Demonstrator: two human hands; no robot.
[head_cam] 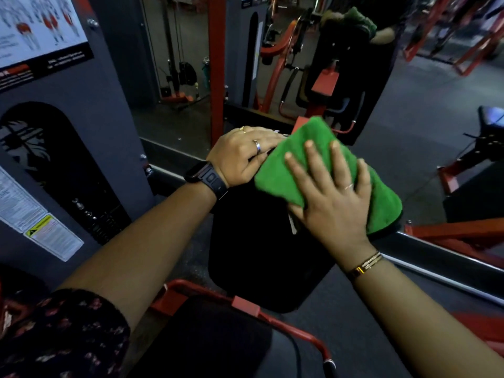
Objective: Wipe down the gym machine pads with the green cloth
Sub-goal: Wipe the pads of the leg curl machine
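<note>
A folded green cloth (305,148) lies over the top end of a black back pad (261,255) of the gym machine. My right hand (330,195) presses flat on the cloth with its fingers spread. My left hand (242,154) grips the pad's top left edge beside the cloth, its fingertips curled over the rim and partly hidden. A second black seat pad (207,339) sits lower, near the bottom of the view, inside a red frame.
A grey weight-stack housing (90,137) with stickers and an exercise chart stands close on the left. A mirror (300,64) directly behind the pad reflects the machine and cloth. Red frame bars (458,233) run along the right and below.
</note>
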